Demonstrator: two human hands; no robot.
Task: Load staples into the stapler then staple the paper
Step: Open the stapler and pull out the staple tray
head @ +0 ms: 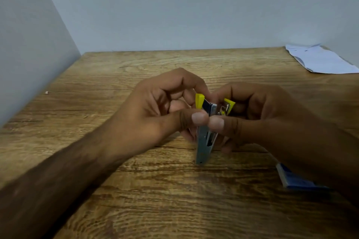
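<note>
**Desk:** What does the head view show?

**Operator:** I see both hands meeting just right of centre over the grained wooden tabletop [136, 190]. The left hand [161, 106] and the right hand [258, 114] are closed together on a small steel stapler with yellow plastic ends [204, 141], thumbs touching on its body. Its yellow tips splay apart at twelve o'clock, so I judge it open for loading.

**Desk:** And the rest?

**Operator:** The white sheet of paper [322, 60] lies well apart at two o'clock, against the wall. A blue box, likely staples [297, 182], sits at four o'clock, partly under the right forearm. I cannot tell whether a strip is already in the channel.

**Desk:** Advice for this step?

**Operator:** I'd hold the base still with one hand, seat the strip legs-down, flat in the channel, then close gently until it clicks.
</note>
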